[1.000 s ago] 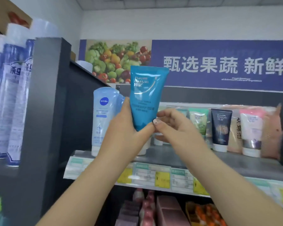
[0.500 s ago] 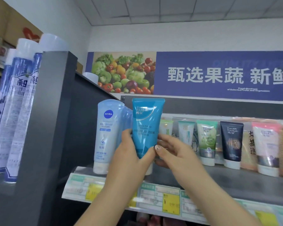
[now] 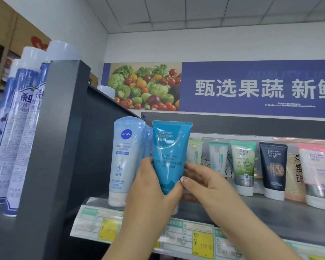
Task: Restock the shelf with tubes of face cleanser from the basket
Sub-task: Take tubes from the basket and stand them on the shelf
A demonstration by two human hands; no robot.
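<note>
Where the shelf (image 3: 270, 209) crosses centre frame: teal tube (image 3: 170, 156) of face cleanser, upright, crimped end up, held just right of pale blue Nivea tube (image 3: 121, 162), with its lower end hidden behind both hands. Left hand (image 3: 150, 192) wrapped round the tube's lower left side, thumb across the front, fingers out of sight behind. Right hand (image 3: 204, 186) pinching the lower right edge, fingers (image 3: 191, 167) curled against the tube's side. Right of centre, standing cap-down along the shelf: green tube (image 3: 243, 167), navy tube (image 3: 274, 169), pink tube (image 3: 317, 173). Lower frame: yellow price tags (image 3: 203, 244) on the shelf lip. Left edge: tall blue-and-white spray cans (image 3: 21, 128). Upper right: blue fruit-and-vegetable banner (image 3: 233, 87).
</note>
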